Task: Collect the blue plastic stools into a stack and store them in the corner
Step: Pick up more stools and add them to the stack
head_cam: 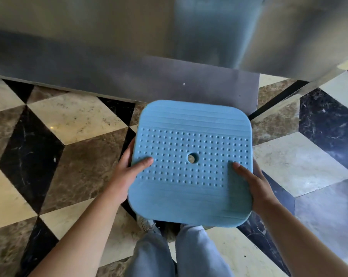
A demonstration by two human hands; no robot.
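Note:
A blue plastic stool fills the middle of the head view, seen from straight above. Its square seat has rounded corners, rows of small bumps and a round hole in the centre. My left hand grips the seat's left edge, thumb on top and fingers underneath. My right hand grips the right edge the same way. The stool's legs and anything stacked beneath the seat are hidden by the seat itself. Whether the stool rests on the floor or hangs above it cannot be told.
A grey metal wall runs across the top, with a dark panel just behind the stool and another metal face meeting it at the right. The floor is cream, brown and black marble tiles. My legs in jeans stand below the stool.

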